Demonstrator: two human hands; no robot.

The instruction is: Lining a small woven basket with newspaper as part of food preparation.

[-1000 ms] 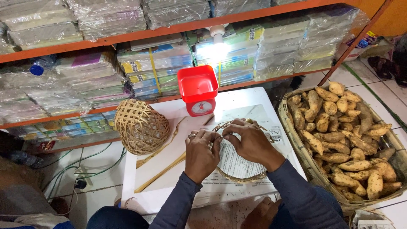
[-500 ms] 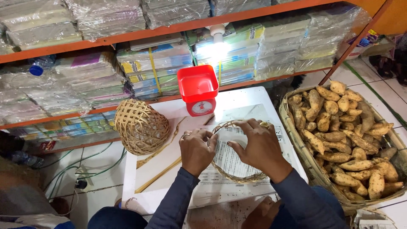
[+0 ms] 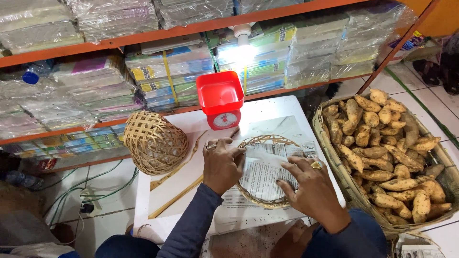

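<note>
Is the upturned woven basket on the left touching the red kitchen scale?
Apart. The head view shows bare white tabletop between the upturned woven basket and the red kitchen scale, with no overlap of their edges.

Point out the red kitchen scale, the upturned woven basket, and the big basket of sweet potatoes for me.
red kitchen scale [image 3: 221,92], head view, on its red tray.
upturned woven basket [image 3: 153,141], head view, on the middle of its domed weave.
big basket of sweet potatoes [image 3: 330,160], head view, on its left rim.
</note>
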